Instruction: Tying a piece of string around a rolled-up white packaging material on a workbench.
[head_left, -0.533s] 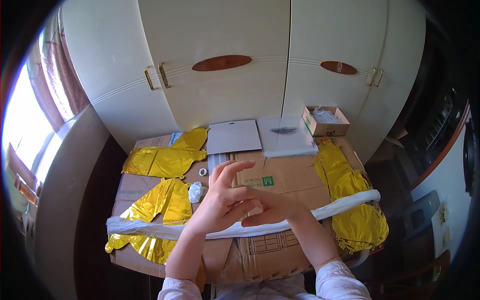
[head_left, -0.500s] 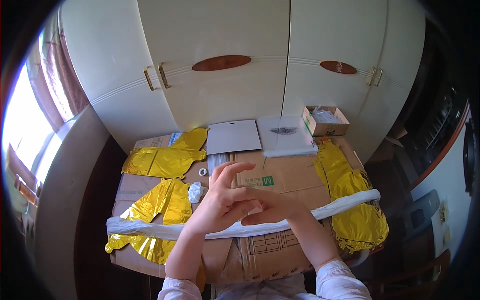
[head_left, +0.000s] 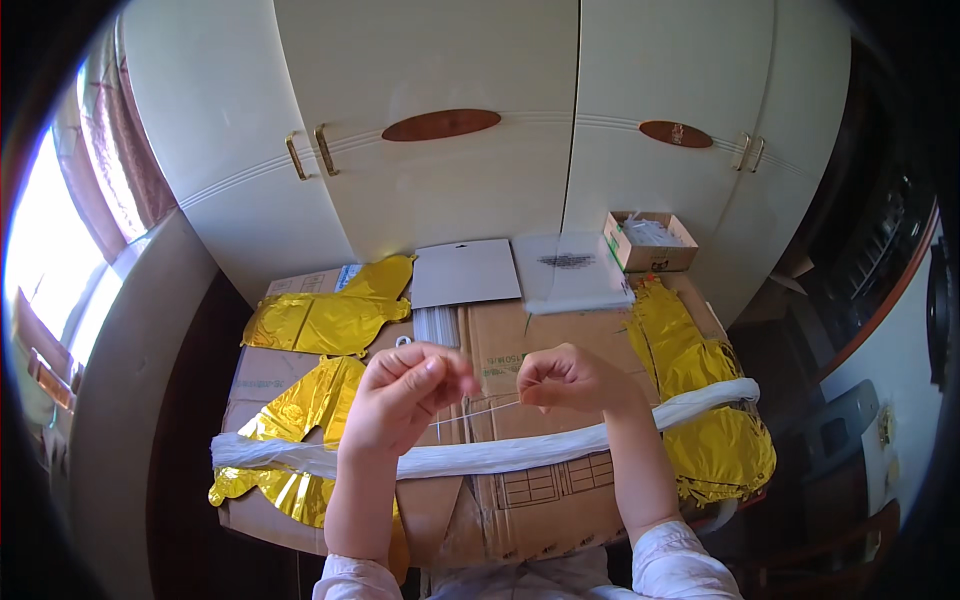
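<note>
A thin white string (head_left: 478,411) is stretched between my two hands above the cardboard. My left hand (head_left: 398,398) is closed, thumb against the curled fingers, at the string's left end. My right hand (head_left: 568,380) pinches the other end, its wrist bent inward. Below them a long bundle of white strands (head_left: 520,456) lies across the cardboard-covered table (head_left: 560,340). Flat gold foil balloons lie on both sides: one at the near left (head_left: 310,400), one at the far left (head_left: 320,318), and gold foil at the right (head_left: 715,445) under the bundle's end.
At the back lie a grey card sheet (head_left: 466,273) and a clear plastic packet (head_left: 572,275). A small open box (head_left: 652,246) with white pieces stands at the back right. A white ring (head_left: 403,341) shows behind my left hand. Cabinet doors (head_left: 430,200) rise behind the table.
My hands were together, fingers overlapping; they have moved apart, left hand leftward and right hand rightward. The string now shows between them. The crumpled white piece is now hidden behind my left hand.
</note>
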